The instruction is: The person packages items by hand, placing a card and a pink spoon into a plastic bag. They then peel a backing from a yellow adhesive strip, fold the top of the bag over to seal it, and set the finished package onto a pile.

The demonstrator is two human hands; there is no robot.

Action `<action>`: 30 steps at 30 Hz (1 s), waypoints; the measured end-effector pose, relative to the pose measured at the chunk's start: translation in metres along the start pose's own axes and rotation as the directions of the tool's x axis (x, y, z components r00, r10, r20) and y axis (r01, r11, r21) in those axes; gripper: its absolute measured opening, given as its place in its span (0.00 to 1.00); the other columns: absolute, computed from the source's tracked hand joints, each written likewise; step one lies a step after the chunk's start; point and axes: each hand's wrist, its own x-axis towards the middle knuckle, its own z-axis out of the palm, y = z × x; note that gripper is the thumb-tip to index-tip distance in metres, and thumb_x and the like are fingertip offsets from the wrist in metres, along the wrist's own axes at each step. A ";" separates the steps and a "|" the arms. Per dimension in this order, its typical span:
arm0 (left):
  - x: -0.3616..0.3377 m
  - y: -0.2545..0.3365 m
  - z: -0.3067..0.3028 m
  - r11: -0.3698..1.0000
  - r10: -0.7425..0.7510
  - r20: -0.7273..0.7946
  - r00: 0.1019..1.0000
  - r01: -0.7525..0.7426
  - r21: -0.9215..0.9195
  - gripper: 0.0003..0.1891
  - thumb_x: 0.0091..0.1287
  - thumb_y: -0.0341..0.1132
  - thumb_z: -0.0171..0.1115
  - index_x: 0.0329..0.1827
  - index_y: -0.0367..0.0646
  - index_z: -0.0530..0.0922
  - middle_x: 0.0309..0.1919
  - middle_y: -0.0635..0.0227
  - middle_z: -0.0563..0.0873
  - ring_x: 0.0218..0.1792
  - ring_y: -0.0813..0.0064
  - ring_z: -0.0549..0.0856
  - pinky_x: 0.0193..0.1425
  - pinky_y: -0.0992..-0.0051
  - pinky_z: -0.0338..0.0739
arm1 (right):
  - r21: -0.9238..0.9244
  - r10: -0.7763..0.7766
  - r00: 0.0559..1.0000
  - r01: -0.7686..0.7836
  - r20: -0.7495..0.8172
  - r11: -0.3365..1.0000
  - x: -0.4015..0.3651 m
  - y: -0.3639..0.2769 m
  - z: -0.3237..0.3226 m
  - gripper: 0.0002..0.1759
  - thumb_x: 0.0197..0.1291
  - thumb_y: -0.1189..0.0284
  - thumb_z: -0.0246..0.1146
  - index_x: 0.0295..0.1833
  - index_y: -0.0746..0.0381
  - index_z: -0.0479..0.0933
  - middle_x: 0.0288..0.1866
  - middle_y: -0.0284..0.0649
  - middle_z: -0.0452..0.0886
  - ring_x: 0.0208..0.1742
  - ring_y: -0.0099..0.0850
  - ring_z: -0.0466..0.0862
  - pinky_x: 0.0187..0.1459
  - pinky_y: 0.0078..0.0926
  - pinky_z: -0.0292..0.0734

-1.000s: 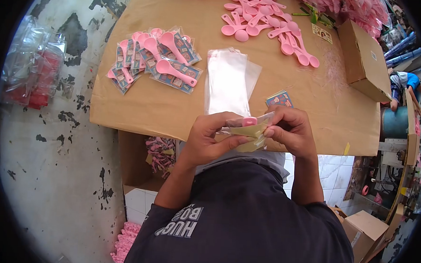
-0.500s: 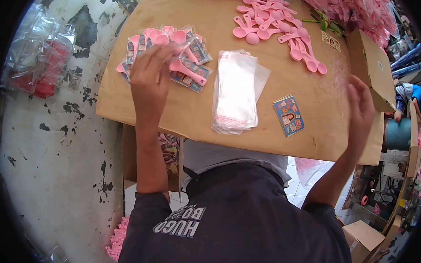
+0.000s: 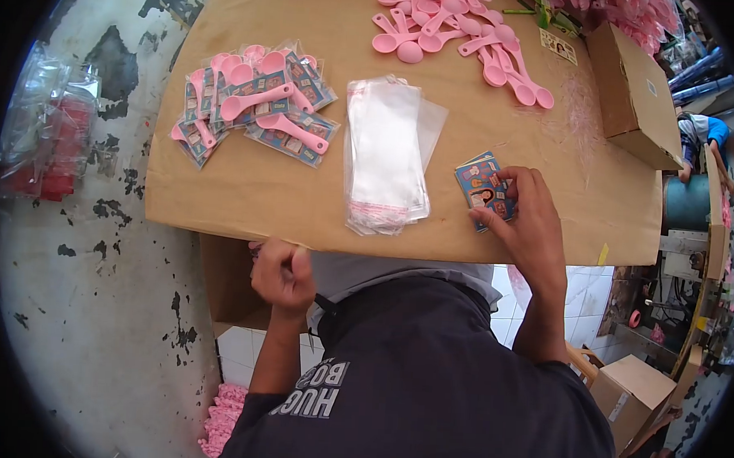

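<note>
My right hand (image 3: 539, 224) grips a small stack of blue printed cards (image 3: 485, 189), thumb at the near edge and fingers at the right side. My left hand (image 3: 285, 276) is curled closed at the table's front edge; whatever its fingers may hold is hidden. Between the hands lies a pile of clear plastic bags (image 3: 387, 152). Further left is a heap of clear packets with blue cards and pink measuring spoons (image 3: 293, 133), one spoon lying across the top.
Loose pink spoons (image 3: 429, 23) lie at the far side of the brown-covered table (image 3: 245, 207). An open cardboard box (image 3: 635, 93) stands at the right edge. Another person (image 3: 702, 141) is at far right. A carton (image 3: 225, 280) sits under the table.
My left hand has left the heap of packets and drawn back to the table's front edge. My right hand has come down and left onto the cards. The view has shifted slightly.
</note>
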 end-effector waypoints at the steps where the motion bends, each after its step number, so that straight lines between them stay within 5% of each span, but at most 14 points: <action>1: -0.018 -0.009 -0.008 1.000 0.001 0.003 1.000 -0.001 -0.006 0.09 0.76 0.32 0.65 0.40 0.35 0.78 0.31 0.66 0.83 0.30 0.77 0.79 0.38 0.76 0.77 | -0.022 -0.005 1.000 0.005 0.001 1.000 0.001 0.001 0.001 0.31 0.55 0.59 0.79 0.58 0.63 0.75 0.51 0.46 0.79 0.54 0.45 0.83 0.53 0.43 0.78; 4: -0.071 -0.041 -0.021 0.994 -0.109 0.051 0.993 0.108 0.019 0.12 0.76 0.35 0.65 0.39 0.34 0.78 0.30 0.65 0.84 0.31 0.76 0.80 0.39 0.75 0.79 | -0.046 -0.002 1.000 0.002 0.000 0.999 0.003 0.005 0.003 0.35 0.53 0.59 0.80 0.60 0.63 0.73 0.53 0.47 0.79 0.56 0.48 0.81 0.56 0.44 0.77; 6: -0.103 -0.064 -0.024 0.803 -0.595 0.120 0.795 0.594 0.049 0.16 0.71 0.40 0.70 0.35 0.36 0.78 0.23 0.63 0.79 0.23 0.71 0.76 0.29 0.71 0.71 | -0.038 0.001 1.000 -0.001 0.005 0.999 0.005 0.006 0.005 0.35 0.53 0.59 0.80 0.60 0.64 0.73 0.53 0.48 0.79 0.57 0.49 0.81 0.56 0.45 0.76; 7: -0.119 -0.077 -0.031 0.802 -0.596 0.120 0.794 0.595 0.054 0.16 0.71 0.40 0.70 0.35 0.36 0.78 0.23 0.63 0.79 0.23 0.71 0.76 0.29 0.71 0.71 | -0.043 -0.002 1.000 0.003 0.018 0.999 0.006 0.006 0.004 0.35 0.52 0.60 0.80 0.60 0.64 0.73 0.54 0.48 0.79 0.57 0.50 0.81 0.57 0.45 0.76; 9: -0.131 -0.088 -0.041 0.767 -0.638 0.503 0.583 0.539 0.348 0.20 0.68 0.45 0.74 0.34 0.35 0.79 0.23 0.59 0.81 0.24 0.67 0.79 0.32 0.67 0.74 | -0.046 0.005 0.999 -0.004 0.032 0.999 0.006 0.007 0.004 0.36 0.52 0.60 0.80 0.61 0.64 0.73 0.54 0.48 0.79 0.58 0.51 0.80 0.58 0.45 0.75; 10: -0.129 -0.085 -0.044 0.767 -0.637 0.508 0.579 0.538 0.349 0.20 0.68 0.45 0.74 0.34 0.35 0.79 0.23 0.59 0.81 0.24 0.67 0.79 0.32 0.67 0.74 | -0.045 -0.008 1.000 0.009 0.024 0.999 0.006 0.007 0.005 0.36 0.53 0.60 0.80 0.61 0.64 0.72 0.54 0.48 0.79 0.58 0.51 0.80 0.58 0.46 0.75; 12: -0.123 -0.074 -0.049 0.688 -0.709 0.640 0.294 0.487 0.538 0.22 0.64 0.48 0.76 0.36 0.36 0.81 0.26 0.56 0.85 0.29 0.61 0.85 0.38 0.63 0.78 | -0.048 -0.024 1.000 0.025 0.019 0.999 0.004 0.007 0.004 0.36 0.53 0.60 0.80 0.61 0.64 0.72 0.55 0.49 0.79 0.58 0.51 0.80 0.59 0.46 0.75; 15: -0.120 -0.075 -0.054 0.749 -0.625 0.760 0.179 0.411 0.520 0.20 0.63 0.47 0.76 0.36 0.36 0.82 0.29 0.54 0.87 0.33 0.53 0.88 0.39 0.60 0.79 | -0.040 -0.030 0.999 0.031 0.041 0.999 0.006 0.005 0.002 0.36 0.54 0.60 0.79 0.62 0.65 0.72 0.56 0.50 0.78 0.59 0.51 0.79 0.60 0.47 0.74; 21: -0.121 -0.083 -0.049 0.801 -0.567 0.799 0.201 0.360 0.478 0.20 0.63 0.46 0.76 0.35 0.35 0.81 0.30 0.51 0.86 0.34 0.47 0.86 0.39 0.57 0.78 | -0.030 -0.019 0.999 0.021 0.050 0.999 0.004 0.007 0.000 0.36 0.54 0.61 0.79 0.63 0.66 0.73 0.57 0.49 0.78 0.61 0.51 0.79 0.62 0.46 0.74; 25: -0.112 -0.072 -0.045 0.823 -0.548 0.806 0.224 0.314 0.473 0.20 0.64 0.45 0.75 0.34 0.35 0.79 0.29 0.51 0.85 0.34 0.47 0.85 0.39 0.57 0.78 | 0.004 -0.030 0.997 0.030 0.064 1.000 0.005 0.011 -0.002 0.36 0.54 0.62 0.79 0.64 0.65 0.73 0.57 0.50 0.78 0.61 0.52 0.78 0.61 0.46 0.74; 28: -0.104 -0.069 -0.046 0.809 -0.552 0.819 0.155 0.337 0.482 0.18 0.65 0.42 0.74 0.34 0.35 0.78 0.30 0.52 0.85 0.34 0.50 0.85 0.40 0.59 0.78 | 0.025 -0.038 0.997 0.037 0.066 0.999 0.007 0.012 -0.002 0.36 0.54 0.62 0.79 0.64 0.65 0.73 0.57 0.50 0.78 0.60 0.52 0.79 0.61 0.46 0.74; 30: -0.104 -0.074 -0.050 0.852 -0.448 0.875 0.180 0.383 0.357 0.15 0.65 0.39 0.74 0.34 0.36 0.78 0.31 0.53 0.85 0.34 0.53 0.85 0.40 0.60 0.78 | 0.038 -0.039 0.997 0.037 0.064 0.999 0.008 0.014 -0.003 0.36 0.54 0.62 0.79 0.64 0.65 0.73 0.57 0.50 0.78 0.60 0.52 0.79 0.61 0.46 0.75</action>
